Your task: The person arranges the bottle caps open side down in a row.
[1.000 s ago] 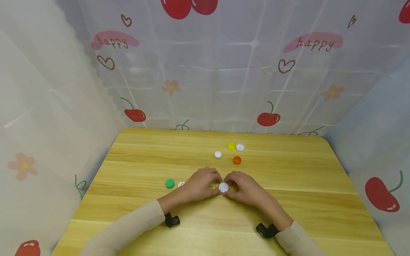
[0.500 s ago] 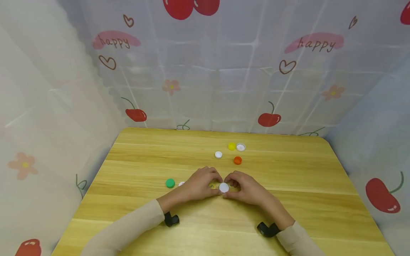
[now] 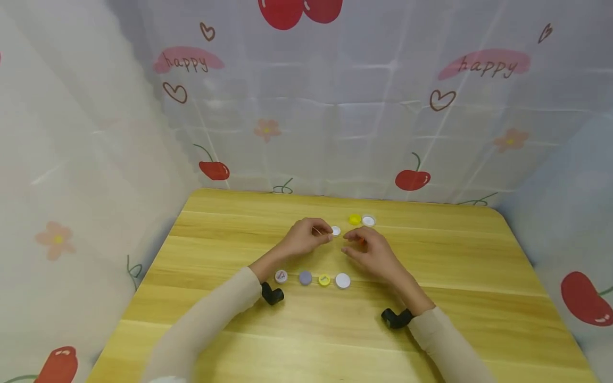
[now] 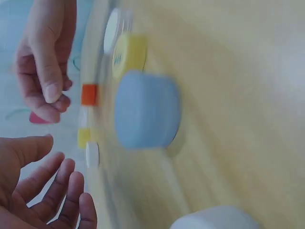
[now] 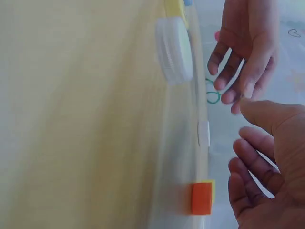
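Loosely bent, my left hand (image 3: 306, 238) hovers over the table, its fingertips right by a small white cap (image 3: 336, 231); nothing shows in its grasp. My right hand (image 3: 373, 254) faces it from the other side, thumb and fingers apart, partly covering an orange cap (image 3: 362, 241). In the right wrist view that orange cap (image 5: 201, 198) appears below the fingers. Nearer the body lies a row: a white cap with a printed mark (image 3: 281, 276), a bluish-purple cap (image 3: 305, 277), a yellow cap (image 3: 324, 280) and a larger white cap (image 3: 342, 281). The green cap is hidden.
Behind the hands, another yellow cap (image 3: 355, 219) and a clear-rimmed white cap (image 3: 368, 220) lie side by side. The wooden table (image 3: 431, 340) is bordered by a printed curtain (image 3: 316, 149) at the back and sides. A black wrist camera (image 3: 396, 318) sits under each forearm.
Both hands let go of the larger white cap, which stays at the row's right end. They have moved away from the body, toward the small white and orange caps.
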Available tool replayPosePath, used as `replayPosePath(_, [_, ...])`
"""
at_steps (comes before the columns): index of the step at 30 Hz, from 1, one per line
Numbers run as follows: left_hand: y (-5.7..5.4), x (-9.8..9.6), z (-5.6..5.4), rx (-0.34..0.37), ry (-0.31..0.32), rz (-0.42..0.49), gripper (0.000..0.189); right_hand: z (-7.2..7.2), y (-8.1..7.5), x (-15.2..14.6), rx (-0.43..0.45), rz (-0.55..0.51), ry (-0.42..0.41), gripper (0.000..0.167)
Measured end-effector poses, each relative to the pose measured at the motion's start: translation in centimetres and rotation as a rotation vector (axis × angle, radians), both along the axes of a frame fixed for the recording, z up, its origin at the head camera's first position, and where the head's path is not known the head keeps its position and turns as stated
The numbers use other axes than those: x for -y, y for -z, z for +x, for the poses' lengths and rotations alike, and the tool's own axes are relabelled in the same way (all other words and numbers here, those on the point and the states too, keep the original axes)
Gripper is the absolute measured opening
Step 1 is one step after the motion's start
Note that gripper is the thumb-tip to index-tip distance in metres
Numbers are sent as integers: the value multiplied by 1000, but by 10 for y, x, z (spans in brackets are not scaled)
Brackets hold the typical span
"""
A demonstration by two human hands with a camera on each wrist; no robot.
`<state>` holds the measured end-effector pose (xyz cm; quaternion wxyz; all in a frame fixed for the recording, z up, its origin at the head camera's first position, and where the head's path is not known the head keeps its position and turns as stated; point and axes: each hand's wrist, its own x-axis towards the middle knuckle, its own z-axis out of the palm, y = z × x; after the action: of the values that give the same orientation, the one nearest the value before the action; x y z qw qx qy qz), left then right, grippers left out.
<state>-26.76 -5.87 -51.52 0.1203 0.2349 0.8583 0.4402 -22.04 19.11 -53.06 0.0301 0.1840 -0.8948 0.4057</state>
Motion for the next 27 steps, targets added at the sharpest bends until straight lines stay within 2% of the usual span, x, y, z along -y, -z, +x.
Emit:
replayPosePath(4, [3,-7,-17,-1,-35,-21,26,-18,-2,4,23,2,20,36])
replayPosePath(9, [8,-17,-27,-5,-42,-102,33,-32,-1,10,99,62,39,42])
replayPosePath(13, [9,-23,-30,-32,-57,-165,31,-39,1,13,143,88,50,40])
replayPosePath(19, [10,-29,-29,-81,-71,-253,17,-46,6,17,136,96,53,27])
replayPosePath(27, [10,-29,-29,-104,-100,-282,13,-48,9,18,131,80,54,23])
